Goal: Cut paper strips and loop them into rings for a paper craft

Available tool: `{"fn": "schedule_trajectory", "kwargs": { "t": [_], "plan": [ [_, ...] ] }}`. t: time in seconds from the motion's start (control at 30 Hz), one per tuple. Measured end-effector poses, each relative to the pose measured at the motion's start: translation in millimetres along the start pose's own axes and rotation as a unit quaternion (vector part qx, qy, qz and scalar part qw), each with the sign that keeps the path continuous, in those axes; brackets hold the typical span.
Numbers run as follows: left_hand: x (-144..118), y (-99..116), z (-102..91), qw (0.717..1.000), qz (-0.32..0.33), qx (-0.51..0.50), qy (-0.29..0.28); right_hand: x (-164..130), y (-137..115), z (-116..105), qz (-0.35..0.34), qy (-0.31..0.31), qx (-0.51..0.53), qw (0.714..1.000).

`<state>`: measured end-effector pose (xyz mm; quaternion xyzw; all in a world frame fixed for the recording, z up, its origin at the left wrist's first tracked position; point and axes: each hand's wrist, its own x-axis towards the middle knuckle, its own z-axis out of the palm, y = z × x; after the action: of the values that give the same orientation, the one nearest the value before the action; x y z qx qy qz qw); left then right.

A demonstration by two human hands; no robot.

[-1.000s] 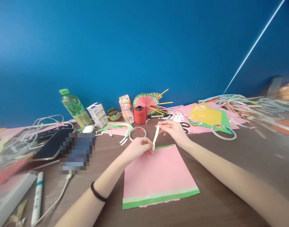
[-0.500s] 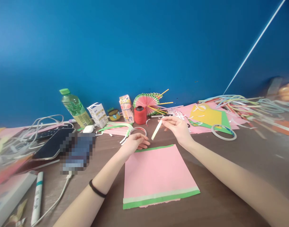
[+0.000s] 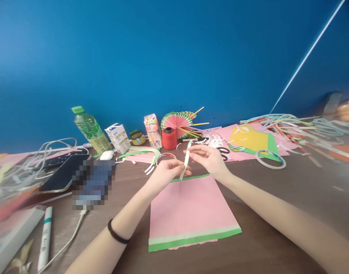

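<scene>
A narrow pale-green paper strip is held up slantwise, slightly bowed, above the far edge of a pink sheet. My right hand pinches its upper part between thumb and fingertips. Lower down, my left hand has its thumb against the strip and its fingers behind it. The pink sheet lies flat, with a green band along the far edge and pale and green bands along the near edge.
Behind my hands stand a red thread spool and a pleated paper fan. A tape roll and coloured papers lie right, black-handled scissors nearer. Left are a bottle, a phone and a marker.
My left hand has moved right and up and now grips the strip's lower part. My right hand has shifted slightly left, and the strip has turned more upright.
</scene>
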<state>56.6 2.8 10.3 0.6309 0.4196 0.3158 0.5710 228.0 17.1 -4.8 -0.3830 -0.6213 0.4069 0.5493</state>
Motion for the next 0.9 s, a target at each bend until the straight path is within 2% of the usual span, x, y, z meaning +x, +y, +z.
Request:
{"fn": "schedule_trajectory", "kwargs": {
  "t": [0.13,0.27,0.37,0.43,0.6,0.77,0.9],
  "plan": [
    [0.4,0.8,0.2,0.999,-0.016,0.009,0.028,-1.5,-3.5,-1.8,0.002,0.003,-0.012,1.000],
    [-0.3,3.3,1.8,0.998,-0.018,0.017,0.055,-5.3,-8.3,1.5,-0.087,0.019,-0.107,0.990],
    [-0.9,3.9,2.6,0.998,0.008,0.042,0.053,-8.0,-11.1,7.0,-0.148,-0.010,-0.185,0.971],
    [-1.2,3.7,2.6,0.996,0.032,0.070,0.048,-9.0,-11.9,9.7,-0.165,-0.033,-0.201,0.965],
    [-1.8,5.1,3.1,0.987,0.072,0.134,0.055,-9.0,-12.1,9.6,-0.164,-0.051,-0.196,0.966],
    [-2.2,5.2,3.8,0.984,0.075,0.149,0.054,-7.8,-12.6,6.7,-0.138,-0.067,-0.170,0.973],
    [-2.0,3.0,3.7,0.977,0.077,0.185,0.065,-6.8,-11.8,6.0,-0.153,-0.070,-0.188,0.968]
  ]
}}
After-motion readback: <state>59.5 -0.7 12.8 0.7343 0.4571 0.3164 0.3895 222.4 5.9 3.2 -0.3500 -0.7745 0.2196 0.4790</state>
